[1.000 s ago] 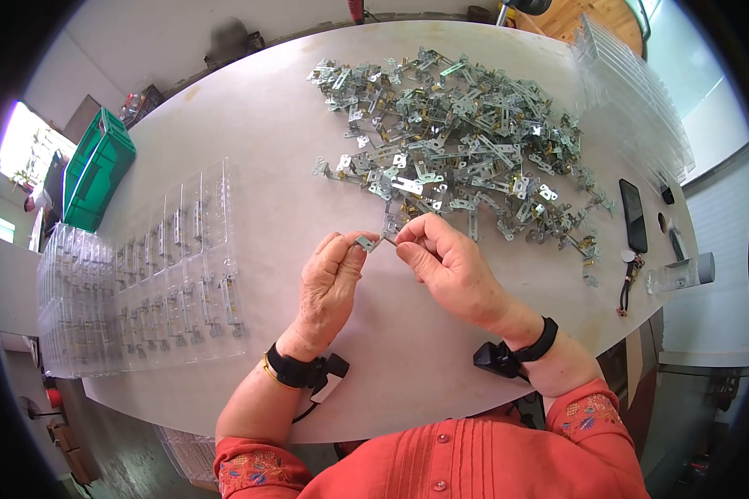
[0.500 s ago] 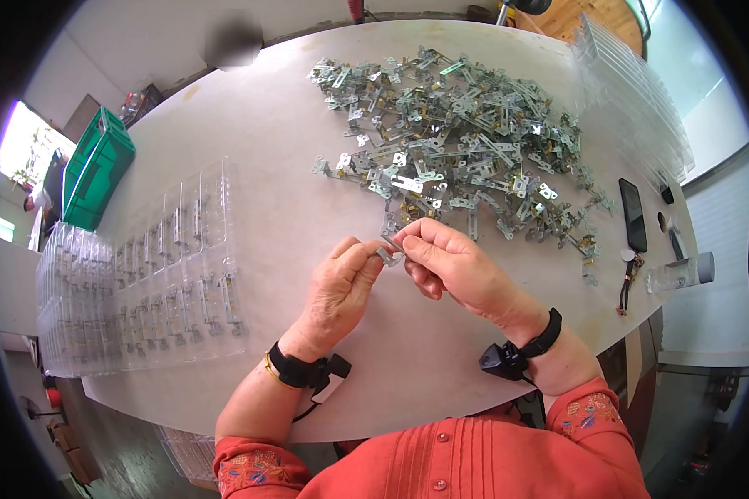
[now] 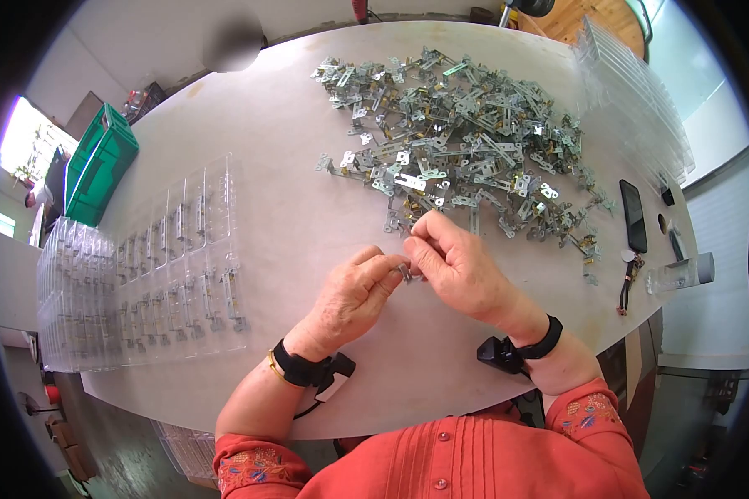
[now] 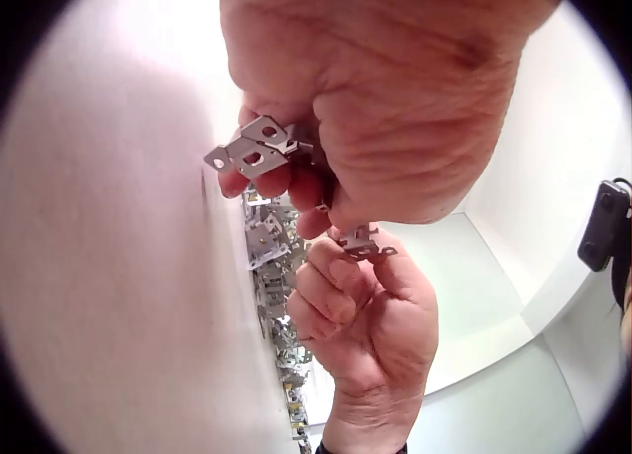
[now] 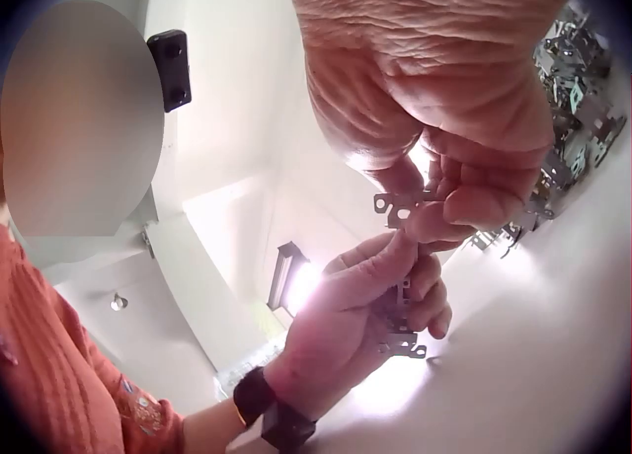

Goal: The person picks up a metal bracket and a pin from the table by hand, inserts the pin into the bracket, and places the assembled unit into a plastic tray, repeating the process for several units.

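Note:
My left hand (image 3: pixel 354 295) curls round a small metal bracket (image 4: pixel 262 150), whose flat end with punched holes sticks out past the fingers in the left wrist view. The right hand (image 3: pixel 462 270) meets it fingertip to fingertip and pinches another metal bracket (image 5: pixel 398 207) between thumb and fingers. Most of both pieces is hidden by the fingers. Just beyond the hands on the white table (image 3: pixel 291 200) spreads a big heap of similar metal brackets (image 3: pixel 466 133), some with brass-coloured parts.
To the left lie clear plastic trays (image 3: pixel 233 208) with rows of brackets in their slots. Behind them stands a green crate (image 3: pixel 100 166). More clear trays (image 3: pixel 632 100) are stacked at the far right, near a phone (image 3: pixel 632 214) and a clear container with a grey cap (image 3: pixel 705 268).
The left hand has moved right and a little nearer the body, carrying its bracket. The right hand has turned and shifted slightly right, staying at the left hand's fingertips.

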Demonstrator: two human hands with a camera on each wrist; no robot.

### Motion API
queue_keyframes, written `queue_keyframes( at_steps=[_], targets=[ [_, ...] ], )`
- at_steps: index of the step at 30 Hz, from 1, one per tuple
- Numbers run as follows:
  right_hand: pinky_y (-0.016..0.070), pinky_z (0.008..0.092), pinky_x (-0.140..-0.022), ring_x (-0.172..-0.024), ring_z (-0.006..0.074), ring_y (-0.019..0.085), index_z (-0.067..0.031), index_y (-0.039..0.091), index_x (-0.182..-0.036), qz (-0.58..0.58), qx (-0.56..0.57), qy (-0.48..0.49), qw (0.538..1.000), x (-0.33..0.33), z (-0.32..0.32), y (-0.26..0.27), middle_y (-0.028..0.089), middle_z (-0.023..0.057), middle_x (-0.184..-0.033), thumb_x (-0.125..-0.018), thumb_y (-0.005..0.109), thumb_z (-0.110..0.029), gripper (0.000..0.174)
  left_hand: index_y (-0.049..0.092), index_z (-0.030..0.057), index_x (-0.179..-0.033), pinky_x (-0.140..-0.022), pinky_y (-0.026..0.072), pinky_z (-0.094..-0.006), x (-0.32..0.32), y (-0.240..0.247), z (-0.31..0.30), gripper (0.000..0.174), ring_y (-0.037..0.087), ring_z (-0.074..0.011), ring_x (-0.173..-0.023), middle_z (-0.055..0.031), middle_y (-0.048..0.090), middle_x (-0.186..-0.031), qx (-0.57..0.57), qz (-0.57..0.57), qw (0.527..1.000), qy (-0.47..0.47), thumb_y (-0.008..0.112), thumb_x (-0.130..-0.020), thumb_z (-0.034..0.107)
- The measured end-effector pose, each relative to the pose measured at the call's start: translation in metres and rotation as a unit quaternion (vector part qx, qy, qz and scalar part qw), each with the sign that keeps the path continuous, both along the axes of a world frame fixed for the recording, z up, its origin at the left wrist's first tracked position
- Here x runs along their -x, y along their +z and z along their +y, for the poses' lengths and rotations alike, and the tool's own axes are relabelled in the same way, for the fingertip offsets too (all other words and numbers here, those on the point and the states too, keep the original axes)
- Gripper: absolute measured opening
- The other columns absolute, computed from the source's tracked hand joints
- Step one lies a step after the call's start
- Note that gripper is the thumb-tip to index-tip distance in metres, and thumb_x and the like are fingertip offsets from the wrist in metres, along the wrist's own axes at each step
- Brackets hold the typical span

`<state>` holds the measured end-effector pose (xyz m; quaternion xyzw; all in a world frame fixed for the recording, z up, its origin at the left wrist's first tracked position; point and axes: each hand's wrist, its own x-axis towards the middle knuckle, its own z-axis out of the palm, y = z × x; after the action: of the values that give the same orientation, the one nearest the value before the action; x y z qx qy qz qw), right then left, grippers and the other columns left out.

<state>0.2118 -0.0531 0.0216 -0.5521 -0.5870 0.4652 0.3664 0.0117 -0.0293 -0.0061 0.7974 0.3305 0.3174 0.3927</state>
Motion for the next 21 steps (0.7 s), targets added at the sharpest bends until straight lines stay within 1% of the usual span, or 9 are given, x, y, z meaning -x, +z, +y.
queue_keyframes(
  at_steps=[2,3,5,8,9,11,14,18,21],
  targets=[
    [0.0487,0.0268,-0.062,-0.066,0.0110,0.059,-0.0038,0.057,-0.101,0.044,-0.089,-0.035,0.994,0.000,0.001,-0.002,0.062,-0.0008,-0.078,-0.104,0.061,-0.017,0.014,0.070,0.0025,-0.117,-0.066,0.0467,-0.0318,-0.001,-0.003,0.000,0.020,0.057,-0.0188,-0.072,-0.0078,0.056,-0.082,-0.021,-0.010,0.999,-0.036,0.061,-0.099,0.004],
    [0.0487,0.0268,-0.062,-0.066,0.0110,0.059,-0.0038,0.057,-0.101,0.043,-0.089,-0.035,0.994,-0.001,0.001,-0.002,0.062,-0.0008,-0.078,-0.104,0.061,-0.017,0.014,0.070,0.0025,-0.117,-0.066,0.0467,-0.0318,-0.001,-0.001,-0.001,0.020,0.057,-0.0188,-0.072,-0.0078,0.056,-0.082,-0.021,-0.010,0.999,-0.036,0.061,-0.099,0.004],
    [0.0481,0.0254,-0.062,-0.068,0.0100,0.061,-0.0040,0.056,-0.100,0.064,-0.136,-0.041,0.988,-0.005,0.003,0.001,0.063,-0.0010,-0.081,-0.104,0.060,-0.015,0.012,0.070,0.0029,-0.118,-0.066,0.0457,-0.0304,-0.003,0.004,-0.004,0.021,0.055,-0.0171,-0.073,-0.0069,0.055,-0.082,0.036,-0.028,0.999,0.007,0.061,-0.099,0.004],
    [0.0482,0.0244,-0.063,-0.071,0.0087,0.062,-0.0049,0.058,-0.101,0.094,-0.101,-0.022,0.990,-0.006,0.005,0.001,0.063,-0.0008,-0.084,-0.105,0.060,-0.017,0.013,0.070,0.0027,-0.118,-0.066,0.0445,-0.0296,-0.003,0.001,-0.002,0.021,0.053,-0.0161,-0.072,-0.0061,0.054,-0.081,0.006,-0.039,0.996,0.077,0.060,-0.100,0.003],
    [0.0482,0.0244,-0.063,-0.071,0.0087,0.062,-0.0049,0.058,-0.101,0.094,-0.101,-0.023,0.990,-0.006,0.004,0.003,0.063,-0.0008,-0.084,-0.105,0.060,-0.017,0.013,0.070,0.0027,-0.118,-0.066,0.0445,-0.0296,-0.004,0.001,-0.002,0.021,0.053,-0.0161,-0.072,-0.0061,0.054,-0.081,0.006,-0.039,0.996,0.076,0.060,-0.100,0.003],
    [0.0504,0.0237,-0.065,-0.074,0.0074,0.064,-0.0054,0.059,-0.103,0.119,-0.043,0.007,0.992,-0.004,0.002,0.009,0.064,-0.0002,-0.086,-0.105,0.060,-0.018,0.013,0.069,0.0036,-0.117,-0.064,0.0465,-0.0334,-0.005,0.001,-0.001,0.021,0.056,-0.0221,-0.070,-0.0100,0.057,-0.082,-0.019,-0.044,0.993,0.108,0.062,-0.098,0.003],
    [0.0538,0.0244,-0.068,-0.078,0.0084,0.067,-0.0049,0.059,-0.105,0.170,-0.020,0.019,0.985,0.001,0.000,0.010,0.066,0.0011,-0.087,-0.105,0.060,-0.018,0.014,0.069,0.0036,-0.117,-0.063,0.0461,-0.0335,-0.005,0.002,-0.002,0.021,0.056,-0.0217,-0.070,-0.0098,0.057,-0.082,-0.025,-0.033,0.993,0.112,0.063,-0.098,0.004],
    [0.0560,0.0252,-0.072,-0.081,0.0094,0.068,-0.0041,0.058,-0.104,0.177,-0.039,0.036,0.983,0.002,0.001,0.001,0.067,0.0021,-0.089,-0.105,0.060,-0.018,0.014,0.069,0.0040,-0.118,-0.062,0.0456,-0.0339,-0.005,-0.003,0.000,0.021,0.055,-0.0214,-0.069,-0.0094,0.057,-0.081,-0.045,-0.053,0.992,0.109,0.063,-0.098,0.004],
    [0.0558,0.0253,-0.078,-0.085,0.0085,0.066,-0.0041,0.060,-0.109,0.175,-0.048,0.045,0.982,0.000,0.001,-0.001,0.067,0.0018,-0.097,-0.106,0.058,-0.017,0.013,0.069,0.0044,-0.119,-0.062,0.0459,-0.0342,-0.004,0.002,0.000,0.022,0.055,-0.0215,-0.069,-0.0091,0.057,-0.083,-0.041,-0.047,0.993,0.102,0.063,-0.098,0.004]
  ],
)
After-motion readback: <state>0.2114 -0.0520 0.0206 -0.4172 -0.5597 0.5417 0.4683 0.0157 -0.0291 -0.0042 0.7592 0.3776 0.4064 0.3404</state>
